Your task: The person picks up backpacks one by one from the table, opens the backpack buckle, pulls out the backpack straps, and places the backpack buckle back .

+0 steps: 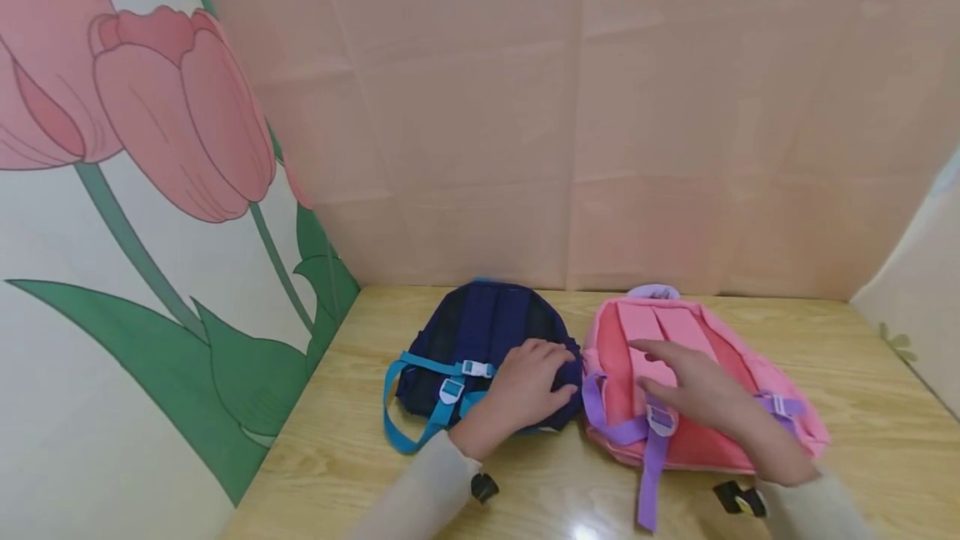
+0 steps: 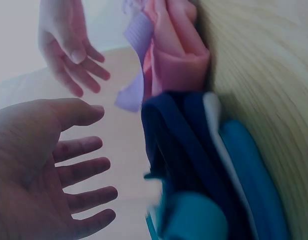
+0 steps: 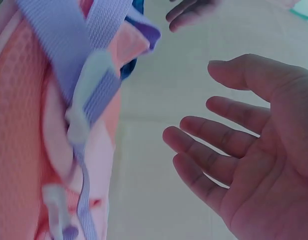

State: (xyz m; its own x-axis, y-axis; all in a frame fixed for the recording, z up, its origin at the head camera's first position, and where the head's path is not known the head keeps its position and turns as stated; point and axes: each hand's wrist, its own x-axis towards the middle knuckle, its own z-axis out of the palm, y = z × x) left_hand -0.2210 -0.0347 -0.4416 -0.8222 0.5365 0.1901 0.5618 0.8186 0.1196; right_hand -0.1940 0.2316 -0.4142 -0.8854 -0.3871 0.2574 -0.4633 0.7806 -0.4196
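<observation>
Two small backpacks lie side by side on a wooden table, straps facing up. The navy backpack (image 1: 491, 315) has teal straps and white buckles. Beside it, the pink backpack (image 1: 712, 444) carries purple straps and a lilac top handle. My left hand (image 1: 528, 386) hovers over the right part of the navy backpack, fingers spread and holding nothing. Above the pink backpack is my right hand (image 1: 693, 382), likewise with fingers apart and nothing in them. Both wrist views show a gap between each hand and the backpack near it.
The wooden table (image 1: 322, 440) extends around both backpacks. A beige covered wall (image 1: 465, 148) rises behind its far edge. At the left stands a panel with painted tulips (image 1: 187, 107), and a pale wall (image 1: 922, 273) borders the right.
</observation>
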